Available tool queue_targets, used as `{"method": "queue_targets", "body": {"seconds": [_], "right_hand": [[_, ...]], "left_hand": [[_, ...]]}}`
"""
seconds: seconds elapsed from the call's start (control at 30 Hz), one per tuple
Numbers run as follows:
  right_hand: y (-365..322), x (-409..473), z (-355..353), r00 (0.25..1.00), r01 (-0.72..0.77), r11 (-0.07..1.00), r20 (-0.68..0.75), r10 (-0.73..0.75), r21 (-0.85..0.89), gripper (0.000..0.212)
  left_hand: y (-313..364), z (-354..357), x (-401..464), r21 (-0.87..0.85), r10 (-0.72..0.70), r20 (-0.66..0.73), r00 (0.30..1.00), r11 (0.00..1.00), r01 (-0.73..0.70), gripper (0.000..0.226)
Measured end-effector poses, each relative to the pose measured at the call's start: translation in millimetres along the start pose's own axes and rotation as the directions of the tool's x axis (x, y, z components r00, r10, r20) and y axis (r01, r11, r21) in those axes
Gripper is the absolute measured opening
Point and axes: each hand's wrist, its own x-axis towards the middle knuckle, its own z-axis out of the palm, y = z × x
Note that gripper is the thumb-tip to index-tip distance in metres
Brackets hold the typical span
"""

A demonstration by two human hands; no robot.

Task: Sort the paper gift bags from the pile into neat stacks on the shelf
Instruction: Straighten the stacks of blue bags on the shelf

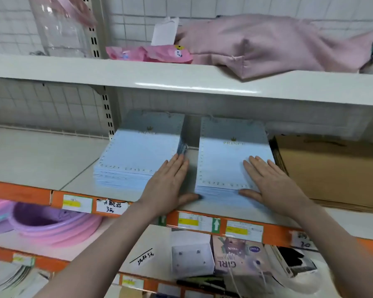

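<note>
Head view: left hand (168, 183) and right hand (267, 181) lie flat, fingers spread, gripping nothing, on 2 blue bag stacks (228, 155).

Your left hand (168, 183) and right hand (269, 181) are lying flat on two stacks of pale blue paper gift bags (230, 158), smooth and matt with small printed borders. The shelf (41, 155) under them is showing as painted metal, and the board above (181, 80) is throwing a glossy streak. Beside you, brown paper bags (332, 168) are looking dull, pink cloth (267, 44) is lying soft and creased, and plastic basins (52, 222) are shining.
</note>
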Motion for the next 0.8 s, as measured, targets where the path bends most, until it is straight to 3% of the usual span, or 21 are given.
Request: {"method": "queue_targets", "body": {"seconds": [0.13,0.23,0.6,0.8], "right_hand": [[37,-9,12,0.993,0.116,0.993,-0.025,-0.115,0.028,0.121],[49,-11,15,0.988,0.153,0.987,-0.002,-0.153,0.043,0.109],[53,-7,27,0.982,0.186,0.978,-0.047,-0.183,0.089,0.109],[54,-6,28,0.989,0.143,0.978,0.002,-0.145,0.152,0.112]], "left_hand": [[33,13,12,0.02,-0.025,0.01,1.0,1.0,0.024,0.107],[42,22,16,0.032,-0.037,0.012,0.999,0.999,0.036,0.11],[45,27,33,0.135,0.002,0.053,0.999,0.991,-0.009,0.11],[37,34,37,0.041,0.052,0.091,0.994,0.998,-0.056,0.1]]}}
